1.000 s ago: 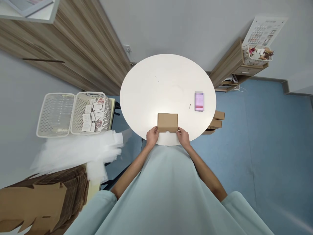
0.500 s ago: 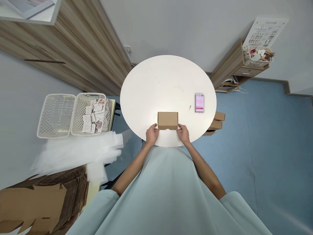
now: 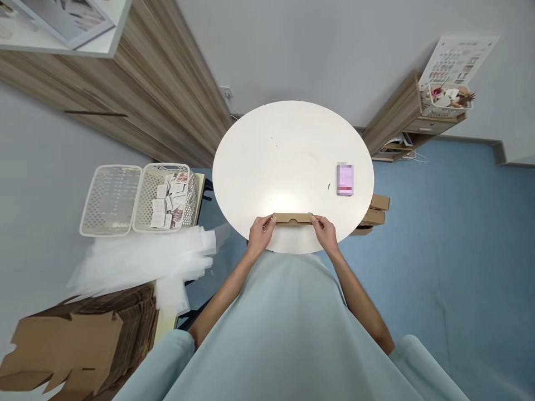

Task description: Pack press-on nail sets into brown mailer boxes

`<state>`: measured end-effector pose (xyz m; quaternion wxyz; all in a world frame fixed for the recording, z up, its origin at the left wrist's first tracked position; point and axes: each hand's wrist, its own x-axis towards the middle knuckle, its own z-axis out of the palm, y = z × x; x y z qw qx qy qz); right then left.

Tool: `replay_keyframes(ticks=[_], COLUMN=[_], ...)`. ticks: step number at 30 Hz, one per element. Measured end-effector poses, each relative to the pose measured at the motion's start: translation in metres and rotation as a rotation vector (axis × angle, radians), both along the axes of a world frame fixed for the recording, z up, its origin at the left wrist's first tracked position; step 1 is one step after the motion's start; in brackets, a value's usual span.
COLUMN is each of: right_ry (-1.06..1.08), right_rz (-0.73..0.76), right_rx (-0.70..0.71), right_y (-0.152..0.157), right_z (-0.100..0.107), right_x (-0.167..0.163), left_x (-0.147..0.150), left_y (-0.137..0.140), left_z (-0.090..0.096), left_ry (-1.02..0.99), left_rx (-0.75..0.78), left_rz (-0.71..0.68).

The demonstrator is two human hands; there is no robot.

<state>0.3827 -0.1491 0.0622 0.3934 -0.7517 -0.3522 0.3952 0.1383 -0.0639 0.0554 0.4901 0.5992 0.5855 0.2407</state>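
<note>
A small brown cardboard box (image 3: pixel 292 218) is gripped at its two ends over the near part of the white oval table (image 3: pixel 288 150). It is tilted, so that its narrow front side with a half-round notch faces me. The fingers of my left hand (image 3: pixel 261 234) are closed on its left end. At the right end, my right hand (image 3: pixel 326 231) pinches the other corner. The broad top of the box is out of sight. Whether the box still touches the table, I cannot tell.
A blurred pink item (image 3: pixel 345 179) lies at the table's right. To the left stand an open white basket (image 3: pixel 165 197) with small packets, a pile of white sheets (image 3: pixel 154 259) and stacked flat cardboard (image 3: pixel 75 345). Several brown boxes (image 3: pixel 374 214) sit beyond the table's right edge.
The box has turned from showing its broad top to showing only its narrow notched front. Both hands have closed more firmly round its ends. The view has shifted slightly.
</note>
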Motion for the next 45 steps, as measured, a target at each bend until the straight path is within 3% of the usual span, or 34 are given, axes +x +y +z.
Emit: replay_keyframes(ticks=[3,7,12,16,24,33,38,45], right_ry=[0.020,0.064,0.103,0.084,0.071,0.073,0.038,-0.018], right_rz=[-0.015,0.012,0.096,0.078,0.090,-0.013,-0.024,-0.071], right_rx=[-0.052,-0.018,0.051,0.075,0.023,0.064,0.055,0.066], right_y=[0.002,0.003,0.006,0.008,0.011,0.004,0.007,-0.029], right_z=[-0.003,-0.014,-0.020,-0.025,-0.024,-0.029,-0.028,-0.029], right_x=[0.003,0.007,0.009,0.006,0.011,-0.006,-0.007,-0.029], left_x=[-0.003,-0.006,-0.007,-0.005,-0.001,0.002,0.003,-0.007], left_y=[0.005,0.011,0.014,0.015,0.017,0.013,0.019,-0.010], left_z=[-0.004,-0.015,-0.022,-0.026,-0.022,-0.030,-0.024,-0.025], left_ry=[-0.017,-0.086,-0.137,-0.135,-0.121,-0.088,-0.064,-0.097], left_rx=[-0.085,-0.155,-0.142,-0.111,-0.148,-0.068,-0.103,-0.079], left_rz=[-0.019,-0.061,-0.105,-0.086,-0.037,-0.031,-0.063,-0.015])
